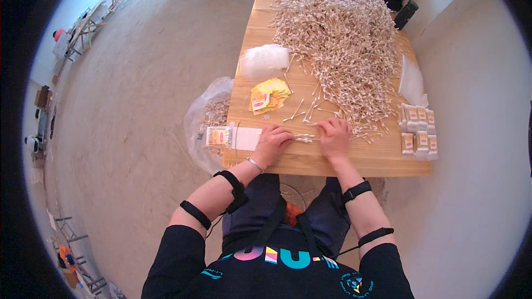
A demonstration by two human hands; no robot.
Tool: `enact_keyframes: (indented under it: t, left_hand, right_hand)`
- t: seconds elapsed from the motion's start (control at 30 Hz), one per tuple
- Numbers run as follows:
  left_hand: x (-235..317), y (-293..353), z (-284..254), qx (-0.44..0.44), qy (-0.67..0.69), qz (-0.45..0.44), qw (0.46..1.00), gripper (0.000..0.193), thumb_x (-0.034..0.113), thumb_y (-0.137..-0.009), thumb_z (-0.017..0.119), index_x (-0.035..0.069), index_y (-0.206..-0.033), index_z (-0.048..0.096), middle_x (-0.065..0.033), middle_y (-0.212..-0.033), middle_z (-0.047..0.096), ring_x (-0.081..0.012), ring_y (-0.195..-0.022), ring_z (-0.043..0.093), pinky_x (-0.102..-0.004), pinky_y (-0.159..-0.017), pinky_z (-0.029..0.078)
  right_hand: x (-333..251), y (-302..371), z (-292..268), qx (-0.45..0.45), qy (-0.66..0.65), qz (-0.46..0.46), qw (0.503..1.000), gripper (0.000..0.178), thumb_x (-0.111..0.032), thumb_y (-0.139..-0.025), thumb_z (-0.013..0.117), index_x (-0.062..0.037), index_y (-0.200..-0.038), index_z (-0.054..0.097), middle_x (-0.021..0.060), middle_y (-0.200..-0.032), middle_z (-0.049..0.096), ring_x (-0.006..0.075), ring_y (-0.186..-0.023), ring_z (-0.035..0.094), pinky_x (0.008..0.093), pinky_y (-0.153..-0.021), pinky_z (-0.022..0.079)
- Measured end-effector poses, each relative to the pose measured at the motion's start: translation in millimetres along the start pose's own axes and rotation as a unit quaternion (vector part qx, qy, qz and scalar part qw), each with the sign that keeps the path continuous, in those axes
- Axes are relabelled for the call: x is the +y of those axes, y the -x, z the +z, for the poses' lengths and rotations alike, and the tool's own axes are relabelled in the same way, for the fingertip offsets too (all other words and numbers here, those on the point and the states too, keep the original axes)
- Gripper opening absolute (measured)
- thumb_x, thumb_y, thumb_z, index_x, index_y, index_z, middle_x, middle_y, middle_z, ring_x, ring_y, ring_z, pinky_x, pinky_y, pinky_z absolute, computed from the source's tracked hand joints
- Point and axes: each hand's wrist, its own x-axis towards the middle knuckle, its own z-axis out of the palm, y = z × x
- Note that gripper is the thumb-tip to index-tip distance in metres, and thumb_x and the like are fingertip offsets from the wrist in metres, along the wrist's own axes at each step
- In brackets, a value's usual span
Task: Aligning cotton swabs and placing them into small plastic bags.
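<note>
A large heap of cotton swabs (338, 39) covers the far half of a wooden table (310, 163). My left hand (272, 143) and my right hand (334, 137) rest near the table's front edge with a small bundle of swabs (303, 138) lying between them, both hands' fingers closed on its ends. A flat white packet (246, 138) lies just left of my left hand. Loose swabs (302, 112) are scattered just beyond the hands.
Yellow paper labels (269, 95) and a stack of clear bags (265, 60) lie on the table's left. Filled swab packs (418, 130) sit at the right edge. A clear sack (208, 113) with packs hangs off the left edge. A dark bottle (405, 14) stands far right.
</note>
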Motion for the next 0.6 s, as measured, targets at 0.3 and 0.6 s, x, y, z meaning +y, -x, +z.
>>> enact_keyframes:
  t: [0.3,0.6]
  left_hand:
    - [17,16,-21,0.071,-0.066,-0.111,0.989,0.051,0.015,-0.07,0.074,0.01,-0.115,0.052,-0.0123,-0.118,0.05,-0.0329,-0.109,0.046,-0.041,-0.095,0.037]
    - [-4,19,-42,0.025,-0.077,-0.078,0.994,0.022,0.007,-0.075,0.066,0.004,-0.095,0.059,-0.0129,-0.093,0.057,-0.0334,-0.093,0.051,-0.042,-0.084,0.041]
  right_hand:
    - [-20,5,20,-0.047,-0.205,0.0,0.978,0.01,-0.015,-0.079,0.062,-0.0154,-0.087,0.068,0.0039,-0.091,0.059,0.0251,-0.097,0.05,0.0397,-0.082,0.041]
    - [-44,17,15,-0.048,-0.116,0.04,0.991,0.01,-0.015,-0.078,0.063,-0.0129,-0.087,0.065,0.0043,-0.098,0.055,0.026,-0.097,0.05,0.0403,-0.084,0.039]
